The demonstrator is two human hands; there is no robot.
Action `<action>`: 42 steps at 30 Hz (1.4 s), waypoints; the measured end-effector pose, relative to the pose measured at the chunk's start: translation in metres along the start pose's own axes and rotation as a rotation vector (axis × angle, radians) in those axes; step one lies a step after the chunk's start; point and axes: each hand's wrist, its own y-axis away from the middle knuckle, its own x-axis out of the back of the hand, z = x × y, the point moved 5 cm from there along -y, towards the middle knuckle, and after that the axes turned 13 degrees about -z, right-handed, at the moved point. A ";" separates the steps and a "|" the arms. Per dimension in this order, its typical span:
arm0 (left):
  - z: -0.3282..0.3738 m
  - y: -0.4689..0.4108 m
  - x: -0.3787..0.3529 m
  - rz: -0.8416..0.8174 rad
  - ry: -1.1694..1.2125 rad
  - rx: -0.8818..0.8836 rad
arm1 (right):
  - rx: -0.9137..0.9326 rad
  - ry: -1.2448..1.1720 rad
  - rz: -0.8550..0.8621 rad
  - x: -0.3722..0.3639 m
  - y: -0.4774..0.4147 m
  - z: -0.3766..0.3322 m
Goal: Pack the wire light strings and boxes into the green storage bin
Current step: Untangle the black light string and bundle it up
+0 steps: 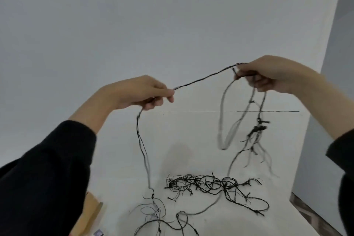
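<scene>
Above the tabletop (115, 168), left hand (145, 92) & right hand (268, 76) each pinch the wire light string (201, 79), taut btwn both grips; rest lies tangled below. Step: prob. coiling. Next: gather loops w/o snagging.

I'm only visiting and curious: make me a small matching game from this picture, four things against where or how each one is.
1 left hand
2 right hand
3 wire tangle
4 tan box

a lies on the white table
b grips several hanging loops
c at the bottom left edge
d holds the lower end of the taut wire

Pairs: 1-d, 2-b, 3-a, 4-c
</scene>
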 end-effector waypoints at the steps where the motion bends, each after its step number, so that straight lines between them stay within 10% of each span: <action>1: -0.011 0.004 0.003 0.003 0.041 0.007 | -0.032 0.061 0.045 0.011 0.002 0.009; 5: -0.021 0.009 0.007 0.055 0.031 -0.001 | -0.226 0.714 -0.109 0.003 0.017 0.024; 12: 0.048 -0.018 -0.025 0.096 -0.056 -0.212 | 0.107 0.401 -0.318 -0.069 0.019 -0.019; 20: -0.013 0.000 -0.018 0.017 -0.003 -0.042 | 0.002 0.614 0.173 0.009 0.022 0.005; 29: 0.051 -0.010 -0.035 0.064 -0.044 -0.245 | 0.167 0.426 -0.277 -0.066 0.029 -0.016; 42: -0.020 0.001 -0.041 -0.098 0.133 0.018 | 0.111 0.440 -0.126 -0.028 0.022 0.020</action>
